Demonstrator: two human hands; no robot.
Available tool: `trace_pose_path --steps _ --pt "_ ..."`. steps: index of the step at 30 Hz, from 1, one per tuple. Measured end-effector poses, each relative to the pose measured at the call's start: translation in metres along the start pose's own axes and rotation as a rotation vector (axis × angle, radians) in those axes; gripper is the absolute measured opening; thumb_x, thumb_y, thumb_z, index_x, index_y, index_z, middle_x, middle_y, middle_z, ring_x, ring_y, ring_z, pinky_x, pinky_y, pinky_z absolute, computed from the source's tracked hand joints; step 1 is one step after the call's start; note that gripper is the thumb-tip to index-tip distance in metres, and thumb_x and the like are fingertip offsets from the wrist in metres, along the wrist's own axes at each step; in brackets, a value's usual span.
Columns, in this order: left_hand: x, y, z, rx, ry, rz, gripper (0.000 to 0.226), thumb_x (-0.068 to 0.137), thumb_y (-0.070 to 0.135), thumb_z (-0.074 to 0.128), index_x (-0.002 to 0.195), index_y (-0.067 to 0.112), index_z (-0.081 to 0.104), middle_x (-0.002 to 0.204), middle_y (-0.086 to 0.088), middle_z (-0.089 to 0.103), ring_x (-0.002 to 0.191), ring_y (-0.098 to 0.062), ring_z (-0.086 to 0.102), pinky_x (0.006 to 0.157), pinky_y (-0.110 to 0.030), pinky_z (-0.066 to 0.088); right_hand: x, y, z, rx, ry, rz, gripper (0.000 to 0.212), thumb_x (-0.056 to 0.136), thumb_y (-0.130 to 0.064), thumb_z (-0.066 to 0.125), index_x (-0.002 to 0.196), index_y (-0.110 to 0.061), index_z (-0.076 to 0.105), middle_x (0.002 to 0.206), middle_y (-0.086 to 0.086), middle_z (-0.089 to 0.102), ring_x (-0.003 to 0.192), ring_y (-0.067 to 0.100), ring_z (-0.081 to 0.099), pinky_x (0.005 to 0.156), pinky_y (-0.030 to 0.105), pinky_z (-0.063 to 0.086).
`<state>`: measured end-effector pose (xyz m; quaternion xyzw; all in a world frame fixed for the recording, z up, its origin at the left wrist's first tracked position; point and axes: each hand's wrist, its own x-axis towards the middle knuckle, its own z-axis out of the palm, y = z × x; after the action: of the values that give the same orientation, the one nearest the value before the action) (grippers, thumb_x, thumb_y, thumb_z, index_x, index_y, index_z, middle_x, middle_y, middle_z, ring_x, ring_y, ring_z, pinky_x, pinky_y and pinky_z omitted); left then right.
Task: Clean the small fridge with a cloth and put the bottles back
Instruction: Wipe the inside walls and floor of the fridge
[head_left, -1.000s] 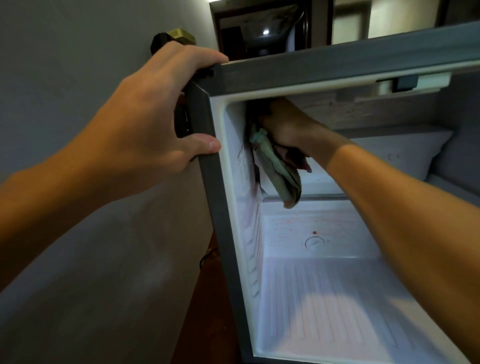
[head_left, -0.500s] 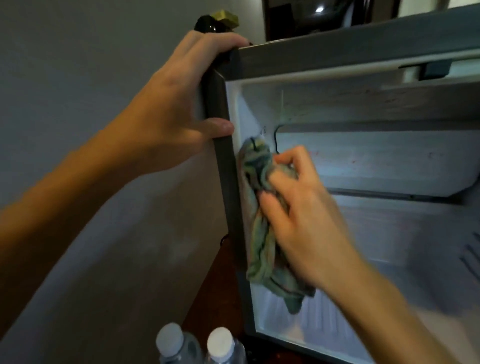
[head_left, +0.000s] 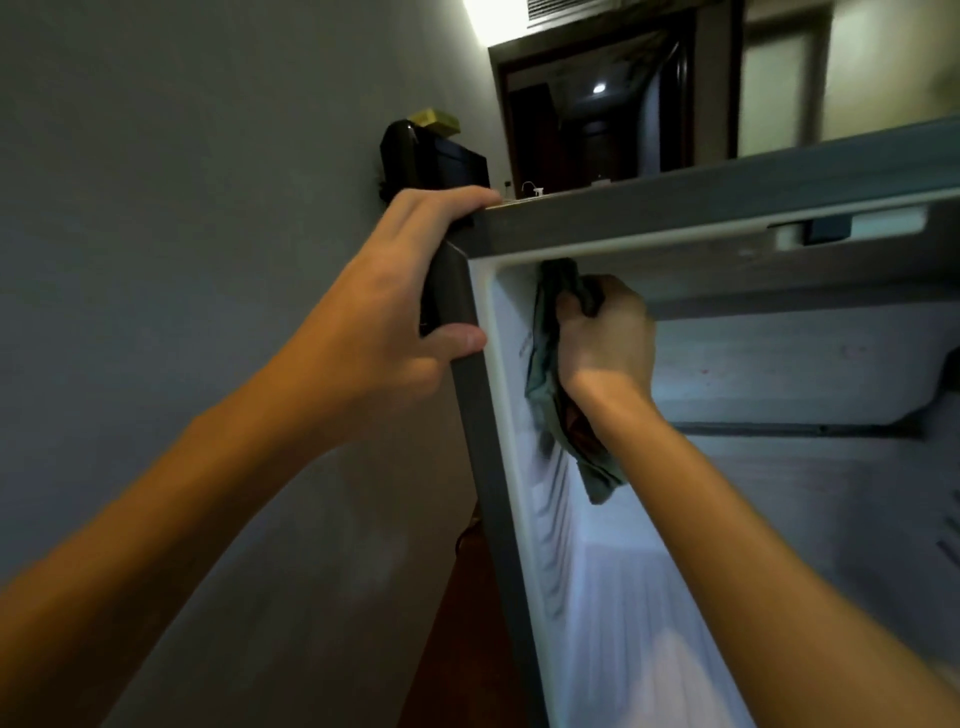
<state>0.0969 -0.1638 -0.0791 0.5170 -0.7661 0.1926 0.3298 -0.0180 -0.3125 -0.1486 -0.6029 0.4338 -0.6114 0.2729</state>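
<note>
The small fridge (head_left: 483, 467) stands open, its grey frame around a white inside with ribbed side walls. My left hand (head_left: 410, 291) grips the fridge's top left corner, fingers over the top and thumb on the front edge. My right hand (head_left: 605, 338) is inside, high against the left wall just under the ceiling, and grips a greenish cloth (head_left: 545, 374) pressed to that wall. The cloth's loose end hangs below my wrist. No bottles show in the head view.
A grey wall (head_left: 182, 260) runs close along the fridge's left side. A black appliance (head_left: 426, 156) with a yellow-green box on it stands behind the fridge top. A dark wooden floor strip (head_left: 457, 623) lies between wall and fridge. A shelf ledge (head_left: 779, 428) crosses the back.
My right hand has carried the cloth up the left inner wall from mid height to the top corner. The view has tilted up, so the two bottle caps at the bottom are gone from sight.
</note>
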Motion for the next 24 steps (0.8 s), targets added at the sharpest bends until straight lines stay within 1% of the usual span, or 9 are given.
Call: trace_pose_path --steps 2,5,8,9,11,14,17,20,24 --pt "0.001 0.000 -0.001 0.001 0.005 0.011 0.077 0.080 0.005 0.078 0.145 0.015 0.038 0.132 0.006 0.040 0.122 -0.003 0.040 0.099 -0.001 0.029 -0.014 0.004 -0.002 0.100 0.041 -0.048 0.027 0.098 -0.026 0.053 0.119 -0.016 0.066 0.116 0.011 0.066 0.107 0.031 0.060 0.092 0.041 0.049" --pt "0.000 -0.001 -0.001 0.037 0.005 0.025 0.078 0.080 0.007 0.078 0.146 0.011 0.036 0.134 0.002 0.040 0.124 -0.005 0.040 0.103 -0.005 0.030 -0.047 0.019 -0.005 0.214 -0.037 -0.091 0.032 0.099 -0.025 0.053 0.131 -0.020 0.061 0.123 0.002 0.056 0.109 0.016 0.057 0.100 0.037 0.047" --pt "-0.001 0.003 0.002 0.124 -0.009 0.023 0.081 0.081 0.008 0.077 0.148 0.005 0.033 0.143 -0.013 0.038 0.133 -0.020 0.037 0.114 -0.026 0.032 -0.075 0.039 -0.012 0.204 -0.148 -0.114 0.040 0.101 -0.021 0.052 0.141 -0.021 0.052 0.123 -0.002 0.048 0.107 0.005 0.053 0.100 0.022 0.045" --pt "-0.002 0.004 0.003 0.191 -0.005 0.026 0.081 0.081 0.009 0.077 0.149 0.002 0.031 0.146 -0.018 0.036 0.136 -0.028 0.036 0.116 -0.036 0.032 -0.081 0.043 -0.014 0.168 -0.168 -0.136 0.043 0.101 -0.020 0.052 0.144 -0.020 0.049 0.124 -0.001 0.047 0.107 0.005 0.051 0.100 0.018 0.043" --pt "-0.006 0.011 0.003 0.382 0.054 0.101 0.078 0.082 0.013 0.073 0.148 0.002 0.032 0.149 -0.025 0.031 0.139 -0.038 0.031 0.114 -0.047 0.034 -0.090 0.049 -0.014 0.120 -0.171 -0.168 0.046 0.101 -0.020 0.050 0.147 -0.017 0.046 0.126 0.003 0.046 0.112 0.011 0.051 0.101 0.019 0.042" --pt "-0.029 0.032 0.016 0.513 0.116 0.315 0.056 0.087 0.004 0.061 0.139 0.010 0.044 0.146 -0.020 0.041 0.136 -0.035 0.032 0.107 -0.045 0.032 -0.097 0.050 -0.010 0.078 -0.118 -0.163 0.044 0.099 -0.022 0.048 0.143 -0.018 0.049 0.126 0.005 0.048 0.113 0.022 0.052 0.102 0.031 0.043" --pt "-0.066 0.041 0.035 0.500 -0.070 0.590 0.030 0.098 0.006 0.047 0.124 0.010 0.060 0.132 -0.015 0.060 0.128 -0.032 0.044 0.103 -0.042 0.030 -0.101 0.055 -0.008 0.106 -0.077 -0.161 0.040 0.093 -0.015 0.055 0.133 -0.017 0.058 0.126 0.007 0.053 0.114 0.026 0.053 0.097 0.043 0.048" --pt "-0.082 0.027 0.051 0.425 -0.237 0.597 0.020 0.096 0.006 0.055 0.111 0.006 0.069 0.116 -0.013 0.067 0.119 -0.032 0.056 0.104 -0.037 0.035 -0.116 0.073 -0.006 0.151 -0.036 -0.060 0.045 0.094 -0.026 0.051 0.139 -0.024 0.054 0.126 0.004 0.049 0.109 0.028 0.056 0.096 0.045 0.048" --pt "-0.080 0.008 0.072 0.425 -0.412 0.637 0.013 0.087 0.005 0.070 0.099 0.008 0.069 0.105 -0.013 0.066 0.112 -0.033 0.058 0.100 -0.038 0.037 -0.178 0.117 -0.004 0.159 -0.012 0.060 0.043 0.096 -0.031 0.047 0.138 -0.026 0.054 0.123 -0.001 0.051 0.108 0.026 0.057 0.096 0.046 0.049"
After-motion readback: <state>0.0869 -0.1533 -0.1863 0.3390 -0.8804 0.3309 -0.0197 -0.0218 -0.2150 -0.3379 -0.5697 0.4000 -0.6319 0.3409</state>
